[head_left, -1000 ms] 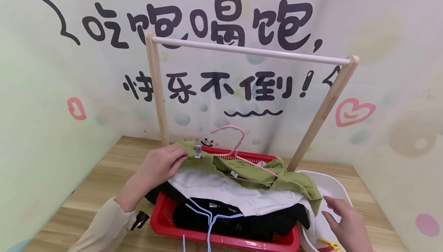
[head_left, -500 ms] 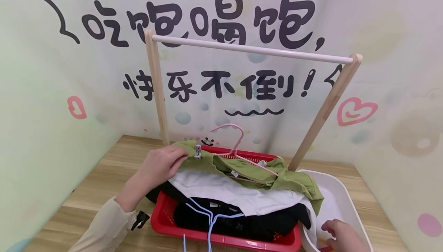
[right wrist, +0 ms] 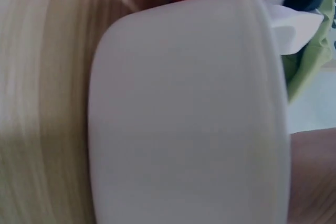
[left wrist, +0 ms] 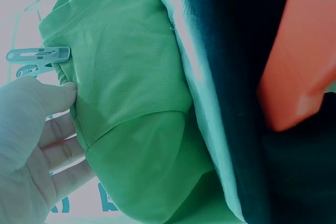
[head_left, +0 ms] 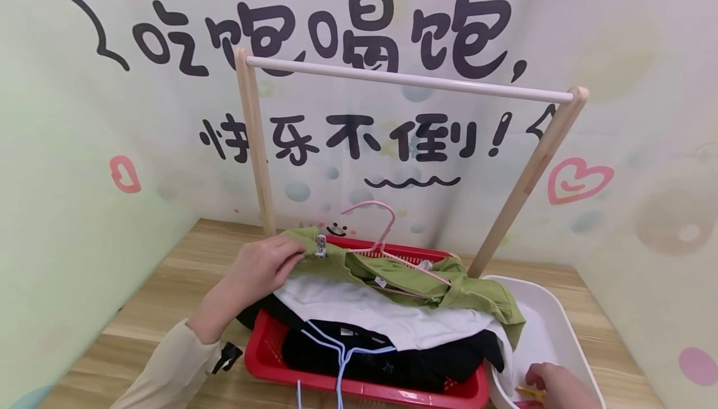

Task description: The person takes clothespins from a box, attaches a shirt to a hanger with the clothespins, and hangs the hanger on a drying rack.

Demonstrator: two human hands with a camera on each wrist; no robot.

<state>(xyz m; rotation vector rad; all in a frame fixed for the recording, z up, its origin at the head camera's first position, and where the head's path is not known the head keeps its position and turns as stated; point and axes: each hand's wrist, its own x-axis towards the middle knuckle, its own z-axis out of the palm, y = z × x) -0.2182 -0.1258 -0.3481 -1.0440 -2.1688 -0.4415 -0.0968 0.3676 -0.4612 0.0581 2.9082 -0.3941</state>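
My left hand (head_left: 269, 265) pinches the shoulder of a green garment (head_left: 482, 300) that lies on top of the pile. A grey clothes peg (head_left: 321, 246) grips the fabric right beside my fingertips, over the pink hanger (head_left: 387, 234) inside the garment. In the left wrist view, the thumb lies on the front of the cloth and the other fingers are behind its edge. My right hand (head_left: 563, 387) is down in the white tray (head_left: 552, 309), fingers bent, by a yellow peg (head_left: 530, 393). Whether it holds a peg is hidden; the tray wall blocks the right wrist view.
A red basket (head_left: 364, 387) holds the pile, with a white garment (head_left: 364, 309) and a black garment (head_left: 426, 359) under the green one. A blue hanger (head_left: 341, 359) sticks out in front. A wooden rack with a white rod (head_left: 409, 78) stands behind.
My right hand has gone from above the tray's edge down into it, toward the pegs, with its fingers bending. My left hand and the green garment have stayed still.
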